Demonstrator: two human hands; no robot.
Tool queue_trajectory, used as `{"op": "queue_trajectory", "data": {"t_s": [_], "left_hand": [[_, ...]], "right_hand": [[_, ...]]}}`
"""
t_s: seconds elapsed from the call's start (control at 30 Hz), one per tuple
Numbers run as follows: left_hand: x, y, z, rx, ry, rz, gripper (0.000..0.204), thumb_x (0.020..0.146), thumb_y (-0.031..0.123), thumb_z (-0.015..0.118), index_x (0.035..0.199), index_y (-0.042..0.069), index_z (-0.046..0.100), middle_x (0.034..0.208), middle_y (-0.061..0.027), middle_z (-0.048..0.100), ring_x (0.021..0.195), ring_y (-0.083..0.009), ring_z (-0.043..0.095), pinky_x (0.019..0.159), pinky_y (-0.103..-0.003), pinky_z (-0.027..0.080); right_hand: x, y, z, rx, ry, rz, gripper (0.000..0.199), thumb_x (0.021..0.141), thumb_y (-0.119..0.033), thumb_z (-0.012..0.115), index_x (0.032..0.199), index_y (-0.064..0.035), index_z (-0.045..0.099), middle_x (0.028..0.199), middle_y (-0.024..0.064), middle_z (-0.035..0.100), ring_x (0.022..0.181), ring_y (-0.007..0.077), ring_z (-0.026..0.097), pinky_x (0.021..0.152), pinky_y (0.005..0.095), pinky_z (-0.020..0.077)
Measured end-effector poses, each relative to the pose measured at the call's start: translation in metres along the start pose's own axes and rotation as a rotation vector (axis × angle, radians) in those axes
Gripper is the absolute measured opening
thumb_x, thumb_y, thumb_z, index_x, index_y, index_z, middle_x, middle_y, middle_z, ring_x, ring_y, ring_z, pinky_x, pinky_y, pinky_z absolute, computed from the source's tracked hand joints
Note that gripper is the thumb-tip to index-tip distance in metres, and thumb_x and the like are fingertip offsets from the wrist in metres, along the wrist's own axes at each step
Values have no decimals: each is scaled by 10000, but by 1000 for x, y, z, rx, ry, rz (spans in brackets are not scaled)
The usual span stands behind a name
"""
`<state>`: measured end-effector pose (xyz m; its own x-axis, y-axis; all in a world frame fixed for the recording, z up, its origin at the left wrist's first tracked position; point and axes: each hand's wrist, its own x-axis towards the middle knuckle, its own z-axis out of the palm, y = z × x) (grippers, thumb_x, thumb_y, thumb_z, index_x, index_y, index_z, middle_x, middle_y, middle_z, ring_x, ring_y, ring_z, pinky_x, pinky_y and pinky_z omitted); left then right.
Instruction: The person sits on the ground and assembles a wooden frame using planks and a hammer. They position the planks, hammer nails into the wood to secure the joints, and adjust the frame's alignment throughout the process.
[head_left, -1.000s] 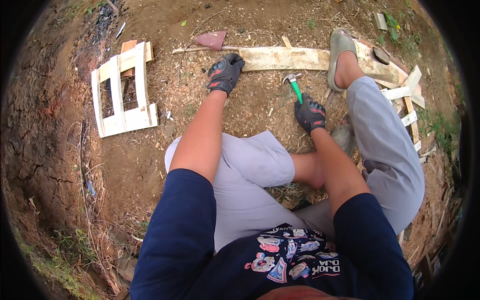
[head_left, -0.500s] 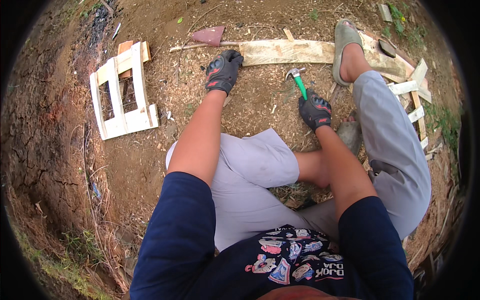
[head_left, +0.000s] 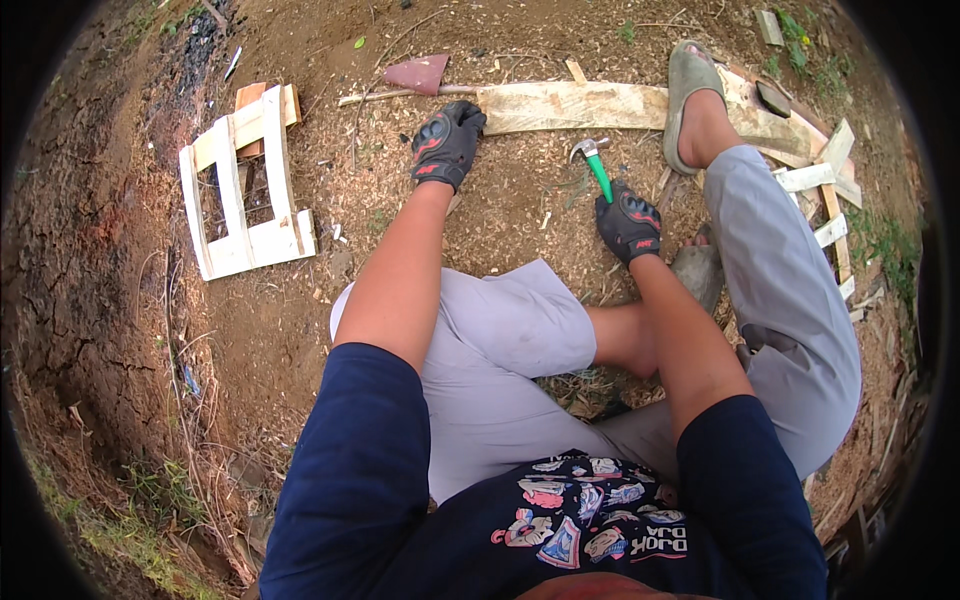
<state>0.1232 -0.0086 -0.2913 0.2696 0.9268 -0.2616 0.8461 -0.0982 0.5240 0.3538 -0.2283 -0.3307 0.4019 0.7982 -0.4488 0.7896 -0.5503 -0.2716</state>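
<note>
jutting forward from right hand (head_left: 630, 222): green-handled hammer (head_left: 601, 172), metal head (head_left: 590, 146) outermost

Hidden and cropped parts.
Right of centre, the right hand (head_left: 629, 222) hides the lower hammer (head_left: 600, 173) handle; upper right, a sandal (head_left: 688, 78) covers part of the plank (head_left: 570, 107); bottom edge crops the shirt (head_left: 360, 460).

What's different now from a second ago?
Nothing was visibly taken hold of or let go; the view shifted slightly. The black-gloved right hand still grips the green-handled claw hammer, and the black-gloved left hand stays at the left end of the long, pale wooden plank.
</note>
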Motion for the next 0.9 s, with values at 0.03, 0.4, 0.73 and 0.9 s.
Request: {"op": "queue_trajectory", "data": {"t_s": [0.03,0.4,0.73,0.9], "left_hand": [[0,2,-1,9,-4,-7,340,997,363,678,1200,111,782,1161,-112,793,1059,-305,749,950,-408,556],[6,-8,9,-6,18,7,323,958,416,713,1137,162,802,1088,-100,802,1017,-303,750,908,-411,564],[5,3,0,-53,-100,-3,345,945,356,764,1149,81,799,1123,-117,813,1016,-264,769,921,-373,571],[9,-15,6,-105,-109,-27,332,930,370,782,1129,105,806,1118,-98,814,1027,-246,765,932,-373,564]], "right_hand": [[0,-1,-1,-6,4,-3,321,1015,-362,580,1109,-84,709,1036,197,760,964,400,744,866,528,577],[-2,-1,-2,-25,-26,22,338,1000,-373,590,1125,-82,710,1048,203,758,980,403,741,868,519,576],[-17,5,-54,-47,6,24,323,1006,-291,575,1182,-35,665,1037,257,743,1026,437,729,895,563,559],[-32,-33,-74,152,325,-29,316,1062,-295,515,1184,-36,650,1007,272,732,920,482,710,791,605,536]]}}
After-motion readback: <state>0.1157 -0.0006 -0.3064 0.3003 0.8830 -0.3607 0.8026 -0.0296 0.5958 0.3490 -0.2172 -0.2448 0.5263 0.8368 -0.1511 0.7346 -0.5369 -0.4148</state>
